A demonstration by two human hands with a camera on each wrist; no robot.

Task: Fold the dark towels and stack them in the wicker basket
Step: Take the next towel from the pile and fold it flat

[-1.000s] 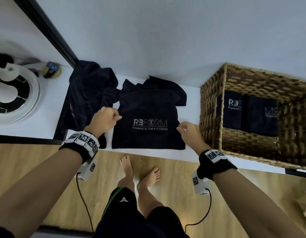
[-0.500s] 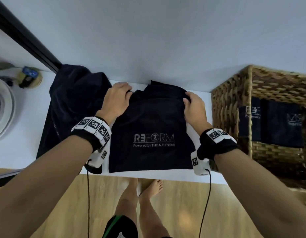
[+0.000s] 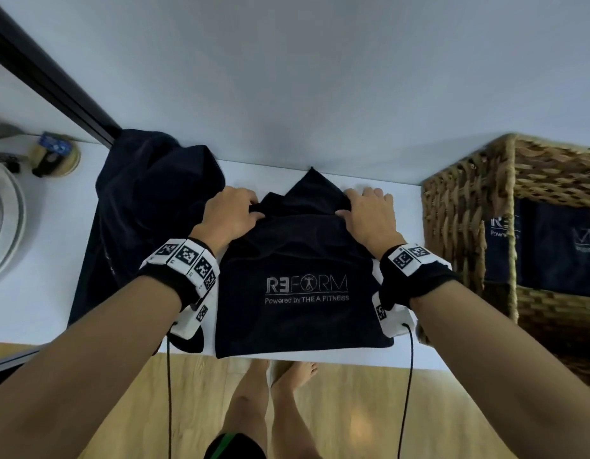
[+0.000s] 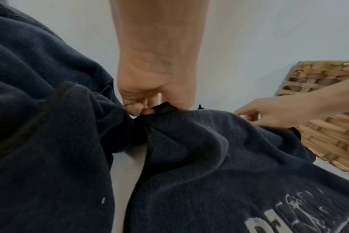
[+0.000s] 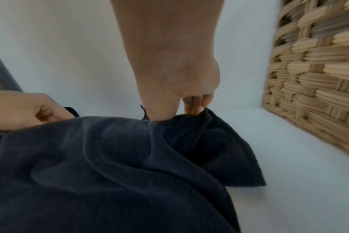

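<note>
A dark towel (image 3: 303,260) with a REFORM logo lies on the white counter (image 3: 38,293) in front of me. My left hand (image 3: 235,213) pinches its far left corner (image 4: 161,108) between thumb and fingers. At the far right edge, my right hand (image 3: 369,210) grips the towel (image 5: 169,141), thumb on top and fingers under the hem. A pointed flap of the towel sticks up between the hands. The wicker basket (image 3: 459,210) stands to the right and holds folded dark towels (image 3: 552,246) with logos. The basket wall (image 5: 309,71) is close to my right hand.
A heap of unfolded dark towels (image 3: 148,210) lies left of the one I hold. Further left are a white round appliance (image 3: 2,220) and a small round object (image 3: 55,154). A white wall rises behind the counter. My bare feet stand on the wooden floor (image 3: 353,409) below.
Both hands moved from the towel's near sides to its far edge and took hold of the far corners. The far part is now bunched, with a flap raised.
</note>
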